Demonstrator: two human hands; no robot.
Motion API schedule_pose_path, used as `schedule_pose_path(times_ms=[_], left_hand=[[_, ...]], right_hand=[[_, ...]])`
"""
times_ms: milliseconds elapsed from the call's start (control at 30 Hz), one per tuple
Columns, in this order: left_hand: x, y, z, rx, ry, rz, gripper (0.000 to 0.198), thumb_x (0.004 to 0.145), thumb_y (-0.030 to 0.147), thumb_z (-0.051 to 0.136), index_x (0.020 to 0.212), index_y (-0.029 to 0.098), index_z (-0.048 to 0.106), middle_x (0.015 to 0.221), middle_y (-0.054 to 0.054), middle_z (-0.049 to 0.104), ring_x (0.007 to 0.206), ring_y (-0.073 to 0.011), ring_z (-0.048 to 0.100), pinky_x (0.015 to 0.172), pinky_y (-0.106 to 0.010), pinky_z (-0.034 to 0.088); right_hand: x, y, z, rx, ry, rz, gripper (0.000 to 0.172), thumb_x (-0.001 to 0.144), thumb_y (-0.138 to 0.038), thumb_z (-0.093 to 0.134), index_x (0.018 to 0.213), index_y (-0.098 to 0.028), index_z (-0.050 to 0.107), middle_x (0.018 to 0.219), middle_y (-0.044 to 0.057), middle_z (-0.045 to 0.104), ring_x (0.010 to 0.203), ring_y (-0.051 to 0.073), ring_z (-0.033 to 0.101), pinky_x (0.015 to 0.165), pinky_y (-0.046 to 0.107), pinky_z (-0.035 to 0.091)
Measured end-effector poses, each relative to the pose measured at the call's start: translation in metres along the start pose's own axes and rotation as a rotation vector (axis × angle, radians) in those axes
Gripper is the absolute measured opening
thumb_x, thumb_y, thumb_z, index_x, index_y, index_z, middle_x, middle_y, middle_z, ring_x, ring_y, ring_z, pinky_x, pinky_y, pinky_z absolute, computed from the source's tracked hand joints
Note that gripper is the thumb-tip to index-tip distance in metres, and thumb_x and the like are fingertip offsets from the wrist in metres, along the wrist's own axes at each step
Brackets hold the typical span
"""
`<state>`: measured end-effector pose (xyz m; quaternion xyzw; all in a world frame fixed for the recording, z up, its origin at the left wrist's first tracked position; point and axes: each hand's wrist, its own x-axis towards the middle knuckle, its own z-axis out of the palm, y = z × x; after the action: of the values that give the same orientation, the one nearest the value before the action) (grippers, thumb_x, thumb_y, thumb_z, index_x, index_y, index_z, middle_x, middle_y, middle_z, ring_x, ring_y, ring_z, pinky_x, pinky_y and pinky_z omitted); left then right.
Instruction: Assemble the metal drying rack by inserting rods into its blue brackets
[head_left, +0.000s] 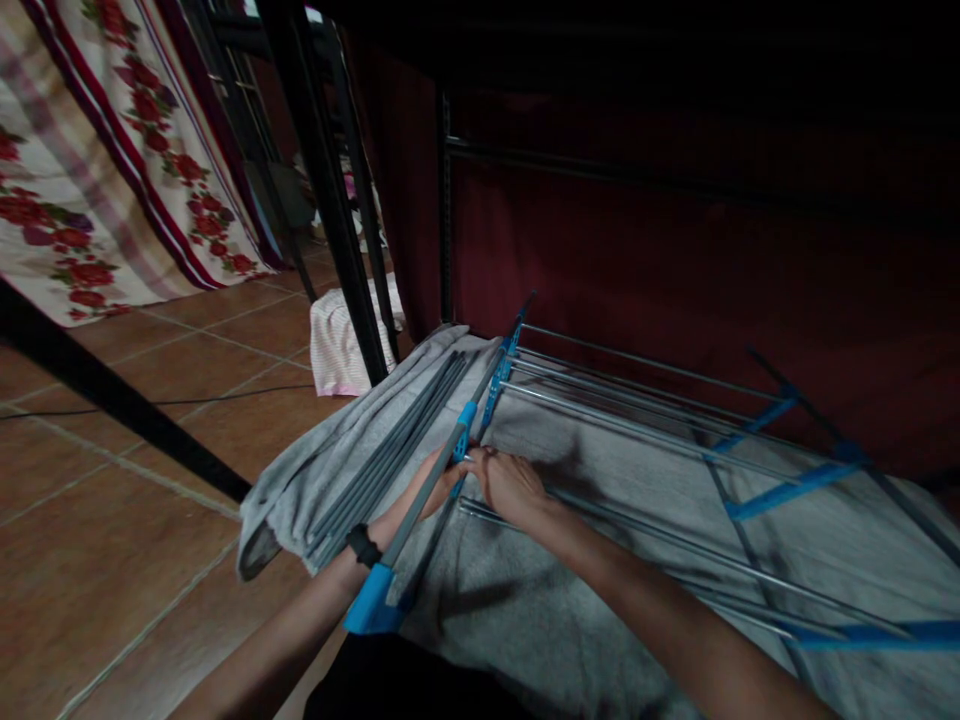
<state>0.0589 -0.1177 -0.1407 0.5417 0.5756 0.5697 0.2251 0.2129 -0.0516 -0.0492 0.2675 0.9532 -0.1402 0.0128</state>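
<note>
A drying rack with grey tubes, blue plastic brackets and thin metal rods lies partly assembled on a grey blanket (525, 610). My left hand (431, 485), with a dark band at its wrist, reaches behind the near grey tube (427, 490) and closes around a blue bracket (460, 440). Against that bracket, the curled fingers of my right hand (510, 482) grip the end of a metal rod; most of that rod is hidden. Loose metal rods (660, 532) extend below my right forearm. Farther back, other metal rods (645, 420) span toward the blue brackets (799, 485) at the right.
Several loose grey tubes (397, 450) lie bundled on the blanket, left of my hands. Black metal posts (330, 190) rise at the left, beside a striped cloth (341, 340). A dark red curtain (675, 260) hangs behind. Tiled floor (150, 430) and a black cable (187, 402) lie left.
</note>
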Motion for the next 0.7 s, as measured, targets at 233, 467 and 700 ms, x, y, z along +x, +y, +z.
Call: schedule_pose_path(times_ms=[233,467,700], left_hand=[[-0.003,0.036,0.003,0.095,-0.005,-0.035,0.036,0.087,0.037,0.064,0.121,0.032,0.07,0.109,-0.005,0.075,0.112,-0.0309,0.066,0.104,-0.047,0.053],[-0.003,0.03,0.004,0.14,-0.001,-0.042,0.038,0.089,0.04,0.06,0.125,0.03,0.069,0.115,-0.005,0.074,0.116,-0.0317,0.065,0.105,-0.045,0.051],[-0.005,0.018,0.005,0.152,0.002,-0.056,0.041,0.089,0.041,0.061,0.13,0.038,0.065,0.128,-0.001,0.071,0.127,-0.0326,0.061,0.113,-0.05,0.045]], right_hand=[[0.002,0.003,0.002,-0.016,-0.023,-0.005,0.036,0.106,-0.028,0.032,0.125,-0.018,0.061,0.122,0.014,0.071,0.106,0.024,0.071,0.087,0.034,0.053],[-0.002,0.003,-0.004,-0.034,-0.019,-0.031,0.037,0.107,-0.028,0.029,0.123,-0.018,0.062,0.12,0.014,0.072,0.104,0.024,0.072,0.085,0.034,0.053],[0.002,0.003,-0.001,-0.034,-0.01,-0.025,0.034,0.106,-0.03,0.035,0.121,-0.017,0.063,0.119,0.014,0.073,0.104,0.024,0.072,0.085,0.032,0.053]])
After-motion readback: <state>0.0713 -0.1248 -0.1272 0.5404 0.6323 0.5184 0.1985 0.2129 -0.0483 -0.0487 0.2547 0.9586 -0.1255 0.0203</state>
